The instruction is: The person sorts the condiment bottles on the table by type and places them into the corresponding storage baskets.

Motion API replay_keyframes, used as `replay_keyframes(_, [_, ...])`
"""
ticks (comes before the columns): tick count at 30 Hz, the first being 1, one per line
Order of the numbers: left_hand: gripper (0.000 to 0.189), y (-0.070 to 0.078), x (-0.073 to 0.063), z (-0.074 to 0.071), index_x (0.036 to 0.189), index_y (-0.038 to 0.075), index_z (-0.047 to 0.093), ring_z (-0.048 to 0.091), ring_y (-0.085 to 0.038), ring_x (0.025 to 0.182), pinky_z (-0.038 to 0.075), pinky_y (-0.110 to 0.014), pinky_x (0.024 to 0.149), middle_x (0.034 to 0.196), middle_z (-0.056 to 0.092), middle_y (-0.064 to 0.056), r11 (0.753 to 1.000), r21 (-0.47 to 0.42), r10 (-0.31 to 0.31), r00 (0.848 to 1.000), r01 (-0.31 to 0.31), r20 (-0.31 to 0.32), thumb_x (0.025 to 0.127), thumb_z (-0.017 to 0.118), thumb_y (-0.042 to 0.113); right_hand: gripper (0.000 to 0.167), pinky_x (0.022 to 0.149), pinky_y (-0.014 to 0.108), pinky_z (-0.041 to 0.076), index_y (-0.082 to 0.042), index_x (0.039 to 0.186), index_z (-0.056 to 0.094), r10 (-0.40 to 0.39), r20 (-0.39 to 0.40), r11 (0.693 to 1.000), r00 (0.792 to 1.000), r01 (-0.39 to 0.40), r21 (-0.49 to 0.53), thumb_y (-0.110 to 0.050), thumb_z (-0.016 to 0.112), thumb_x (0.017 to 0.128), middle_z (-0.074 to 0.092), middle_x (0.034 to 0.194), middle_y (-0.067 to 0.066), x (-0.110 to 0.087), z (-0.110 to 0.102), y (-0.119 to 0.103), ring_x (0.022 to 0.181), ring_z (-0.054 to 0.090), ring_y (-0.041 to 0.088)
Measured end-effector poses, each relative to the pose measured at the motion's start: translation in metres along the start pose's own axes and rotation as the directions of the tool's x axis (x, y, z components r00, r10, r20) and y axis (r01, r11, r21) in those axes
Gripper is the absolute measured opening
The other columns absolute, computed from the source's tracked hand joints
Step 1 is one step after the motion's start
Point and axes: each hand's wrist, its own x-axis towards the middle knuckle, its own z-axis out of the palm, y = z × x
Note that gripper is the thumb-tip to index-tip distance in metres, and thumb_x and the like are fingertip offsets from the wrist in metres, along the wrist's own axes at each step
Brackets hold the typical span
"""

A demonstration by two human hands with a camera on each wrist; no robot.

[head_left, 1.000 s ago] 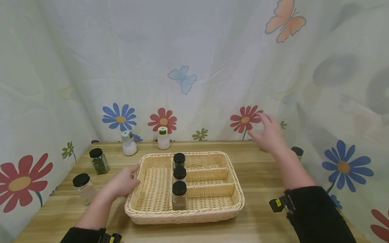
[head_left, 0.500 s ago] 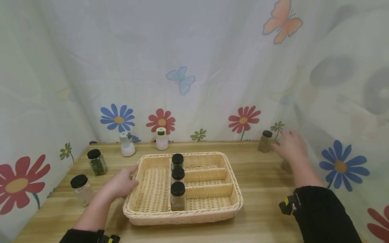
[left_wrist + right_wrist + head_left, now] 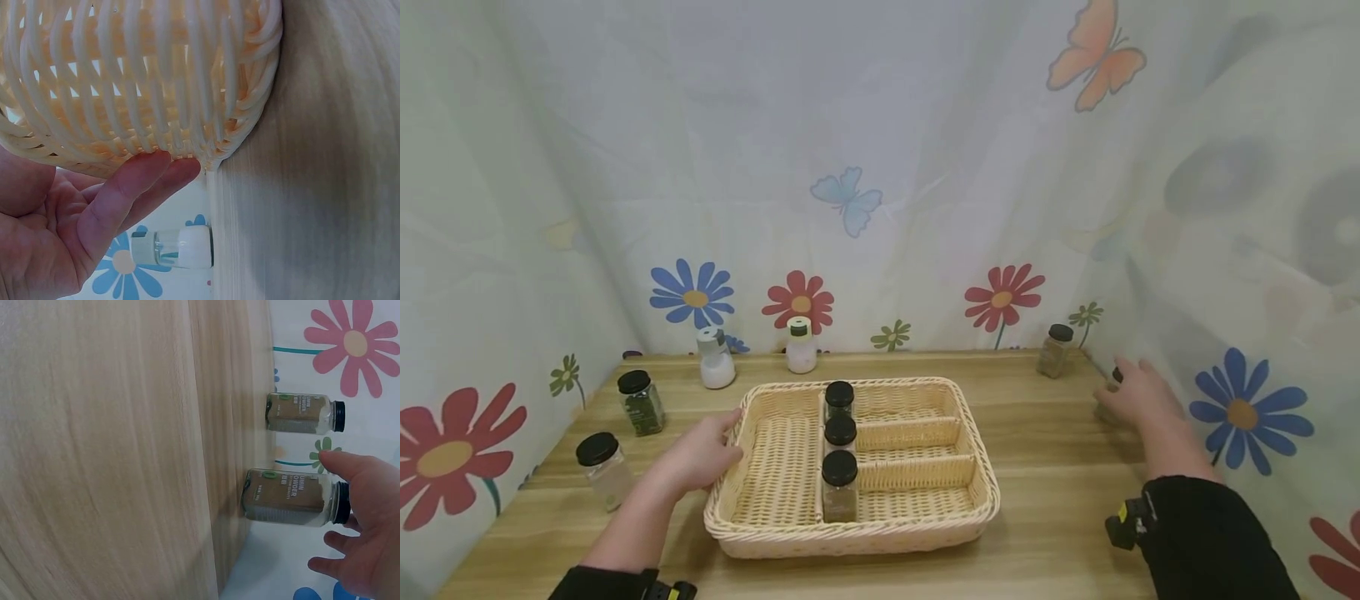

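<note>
My left hand (image 3: 703, 450) grips the left rim of a wicker basket (image 3: 857, 546); in the left wrist view its fingers touch the woven side (image 3: 137, 75). Three black-lidded spice jars stand in a column in the basket, the front one (image 3: 840, 496) nearest me, each at the left end of a right-hand compartment. At the table's right edge, my right hand (image 3: 1142, 396) is spread around the lid end of a cumin powder jar (image 3: 290, 497). The thumb and fingers look apart from it, and the hand mostly hides this jar in the head view.
A second cumin powder jar (image 3: 1056, 354) stands at the back right. On the left are a jar with green contents (image 3: 643, 408), a jar with pale contents (image 3: 610, 479), and two white-bottomed shakers (image 3: 718, 367) near the back. Flowered curtains enclose the table (image 3: 1037, 500).
My right hand has moved right and down, past the back right jar, to the nearer cumin powder jar. The left hand stays on the basket rim.
</note>
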Motion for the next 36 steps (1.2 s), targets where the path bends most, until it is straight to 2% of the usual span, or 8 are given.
replay_keyframes(4, [0.074,0.001,0.001,0.000,0.158,-0.005,0.027,0.062,-0.020,0.053,0.056,-0.036,0.049,0.102,0.065,-0.020,1.000,0.009,0.002,1.000,-0.002,-0.002,0.090,0.055,0.001,0.083,0.106,0.073,0.030,0.016,0.152,0.022,0.008,0.011,1.000,1.000,-0.008,-0.007,-0.035,0.058,0.097,0.014,0.147,0.051,0.000,0.001,0.001,0.131,0.024,0.068])
replay_keyframes(10, [0.075,0.004,0.000,-0.002,0.157,-0.007,0.027,0.060,-0.019,0.051,0.055,-0.036,0.048,0.093,0.065,-0.016,0.999,0.027,0.025,1.000,-0.025,0.001,0.089,0.055,0.000,0.069,0.103,0.070,0.036,0.016,0.146,0.034,-0.011,-0.046,1.000,0.999,0.010,-0.012,-0.026,0.055,0.096,0.035,0.138,0.047,0.000,0.000,-0.001,0.126,0.037,0.063])
replay_keyframes(16, [0.075,0.003,-0.002,-0.001,0.157,-0.006,0.026,0.060,-0.019,0.051,0.055,-0.036,0.048,0.093,0.065,-0.016,1.000,0.020,0.013,1.000,-0.013,0.006,0.089,0.055,0.000,0.058,0.096,0.070,0.041,0.011,0.142,0.043,0.016,-0.063,1.000,0.998,-0.017,-0.003,-0.023,0.057,0.097,0.045,0.132,0.045,-0.001,-0.001,-0.004,0.118,0.044,0.063])
replay_keyframes(24, [0.073,0.002,-0.004,-0.002,0.156,-0.009,0.025,0.065,-0.021,0.055,0.057,-0.038,0.050,0.106,0.065,-0.024,1.000,-0.001,0.026,1.000,-0.026,0.003,0.090,0.054,-0.001,0.054,0.095,0.070,0.042,0.008,0.140,0.047,0.038,-0.065,0.999,0.997,-0.040,-0.028,-0.022,0.060,0.097,0.048,0.132,0.043,0.003,-0.003,-0.011,0.117,0.046,0.063])
replay_keyframes(36, [0.072,0.002,-0.002,-0.002,0.155,-0.011,0.026,0.062,-0.020,0.054,0.057,-0.038,0.051,0.110,0.064,-0.026,0.999,0.020,0.046,0.999,-0.046,0.005,0.090,0.055,0.000,0.053,0.096,0.069,0.041,0.010,0.135,0.051,0.020,-0.080,1.000,0.997,-0.020,0.010,-0.021,0.061,0.094,0.050,0.132,0.041,0.000,-0.003,-0.011,0.117,0.046,0.062])
